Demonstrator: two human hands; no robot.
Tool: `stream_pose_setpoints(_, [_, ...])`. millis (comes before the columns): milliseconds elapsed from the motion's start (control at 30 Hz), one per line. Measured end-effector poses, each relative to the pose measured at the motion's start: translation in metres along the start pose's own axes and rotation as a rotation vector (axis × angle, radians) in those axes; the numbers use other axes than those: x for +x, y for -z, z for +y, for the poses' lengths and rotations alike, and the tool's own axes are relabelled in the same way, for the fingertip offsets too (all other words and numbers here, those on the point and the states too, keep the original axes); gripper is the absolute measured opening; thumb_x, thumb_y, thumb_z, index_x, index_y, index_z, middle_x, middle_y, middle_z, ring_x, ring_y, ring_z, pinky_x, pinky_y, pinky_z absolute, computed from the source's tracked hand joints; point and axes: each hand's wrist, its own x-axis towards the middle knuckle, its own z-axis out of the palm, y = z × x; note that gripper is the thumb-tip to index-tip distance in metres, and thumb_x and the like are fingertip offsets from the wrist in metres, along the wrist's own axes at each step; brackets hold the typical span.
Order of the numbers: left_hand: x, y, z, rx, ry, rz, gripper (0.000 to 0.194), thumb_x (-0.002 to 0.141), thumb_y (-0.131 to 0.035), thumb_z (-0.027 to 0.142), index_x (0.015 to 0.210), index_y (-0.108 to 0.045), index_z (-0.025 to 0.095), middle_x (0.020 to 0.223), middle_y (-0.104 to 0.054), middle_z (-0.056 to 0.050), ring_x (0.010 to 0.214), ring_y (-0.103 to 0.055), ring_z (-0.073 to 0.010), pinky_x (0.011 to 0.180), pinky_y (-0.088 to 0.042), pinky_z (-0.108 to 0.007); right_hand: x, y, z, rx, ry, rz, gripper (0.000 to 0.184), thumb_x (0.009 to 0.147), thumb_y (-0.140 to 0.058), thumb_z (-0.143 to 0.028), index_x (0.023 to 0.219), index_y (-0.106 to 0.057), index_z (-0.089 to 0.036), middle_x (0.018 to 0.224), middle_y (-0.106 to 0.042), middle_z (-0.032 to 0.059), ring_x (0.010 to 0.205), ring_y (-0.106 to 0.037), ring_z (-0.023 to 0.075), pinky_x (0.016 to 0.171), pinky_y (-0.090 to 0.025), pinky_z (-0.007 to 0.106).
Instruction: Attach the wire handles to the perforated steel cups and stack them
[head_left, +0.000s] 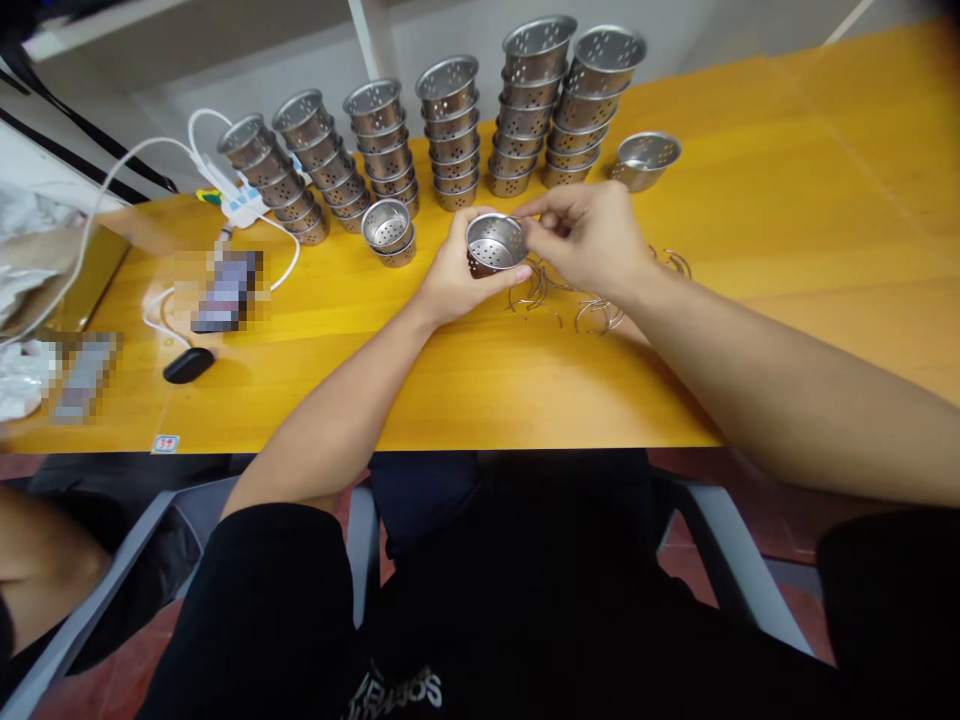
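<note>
My left hand (454, 275) is wrapped round a small perforated metal cup (495, 243), tipped so its mouth faces me, just above the yellow table (480, 380). My right hand (589, 235) pinches at the cup's rim with thumb and forefinger, apparently on a thin wire handle too fine to make out. Several loose wire handles (570, 300) lie on the table beneath my right hand and wrist.
Several stacks of the same perforated cups (450, 130) line the table's far edge. A short stack of two (388, 232) and a single cup (645, 160) stand apart. A white power strip with cables (240, 200), a black mouse (187, 365) and blurred items sit left.
</note>
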Motion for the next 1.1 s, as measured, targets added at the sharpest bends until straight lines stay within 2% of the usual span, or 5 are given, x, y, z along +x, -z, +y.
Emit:
stream_pose_setpoints(233, [-0.002,-0.003,0.002,-0.054,0.024,0.029,0.102,0.102,-0.101,0.086,0.172,-0.053,0.028,0.158,-0.079,-0.014,0.145,-0.085,-0.0331,0.133,-0.071,-0.058,0.001,-0.002,0.005,0.021,0.027,0.02,0.038,0.102,-0.103,-0.072,0.102,-0.087,-0.038,0.079,-0.074,0.0051,0.084,-0.076,0.0356,0.066,-0.062,0.052])
stream_pose_setpoints(467, [-0.003,-0.001,0.012,-0.114,0.09,-0.003,0.107,0.093,-0.107,0.088,0.166,-0.055,0.03,0.153,-0.078,-0.013,0.139,-0.085,-0.0341,0.131,-0.07,-0.06,-0.001,-0.01,0.0,0.112,-0.007,0.019,0.037,0.103,-0.105,-0.073,0.117,-0.088,-0.043,0.069,-0.067,0.0021,0.089,-0.076,0.0366,0.073,-0.066,0.056])
stream_pose_setpoints(767, [-0.004,0.0,0.01,-0.134,0.086,-0.025,0.1,0.096,-0.104,0.089,0.163,-0.06,0.03,0.146,-0.08,-0.01,0.133,-0.087,-0.0334,0.131,-0.07,-0.063,0.001,-0.013,-0.003,0.055,-0.032,0.013,0.031,0.106,-0.099,-0.067,0.108,-0.09,-0.037,0.082,-0.079,0.0067,0.088,-0.081,0.0367,0.073,-0.072,0.054])
stream_pose_setpoints(900, [-0.002,0.008,0.005,-0.118,0.056,-0.038,0.089,0.107,-0.088,0.095,0.16,-0.064,0.026,0.144,-0.081,-0.011,0.136,-0.086,-0.0338,0.134,-0.069,-0.065,-0.001,-0.001,-0.015,0.186,0.012,-0.098,0.054,0.105,-0.096,-0.088,0.1,-0.086,-0.034,0.096,-0.085,0.0103,0.094,-0.081,0.0362,0.077,-0.07,0.054])
stream_pose_setpoints(1100, [-0.001,0.009,0.001,-0.186,0.029,-0.086,0.101,0.103,-0.084,0.103,0.167,-0.06,0.029,0.153,-0.077,-0.01,0.138,-0.084,-0.0313,0.133,-0.068,-0.061,-0.002,0.005,-0.021,0.306,-0.037,-0.188,0.09,0.069,-0.103,-0.119,0.094,-0.074,-0.037,0.08,-0.066,0.0053,0.082,-0.068,0.0325,0.064,-0.055,0.049])
